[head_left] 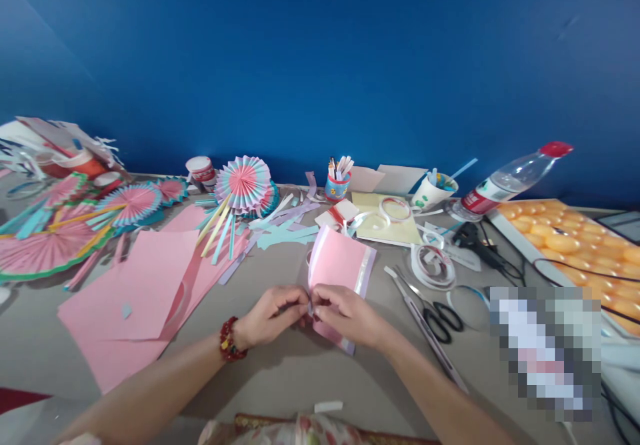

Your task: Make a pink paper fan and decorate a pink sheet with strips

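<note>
A pink paper sheet (340, 258) with purple strips along its edges stands slightly curved on the table in front of me. A shiny whitish band runs down its right side. My left hand (277, 313), with a red bead bracelet (230, 341) at the wrist, is closed in a pinch at the sheet's left edge. Against it, my right hand (347, 313) pinches the same edge, its fingers lying over the lower part of the paper. The fingertips of both hands nearly meet, so the exact spot they grip is partly hidden.
Pink sheets (135, 285) and pleated paper fans (243, 185) lie to the left. Scissors (435, 315), a box cutter (433, 338) and tape rolls (434, 265) lie right. A tilted plastic bottle (510, 185) and a pen cup (338, 183) stand towards the blue wall (320, 65).
</note>
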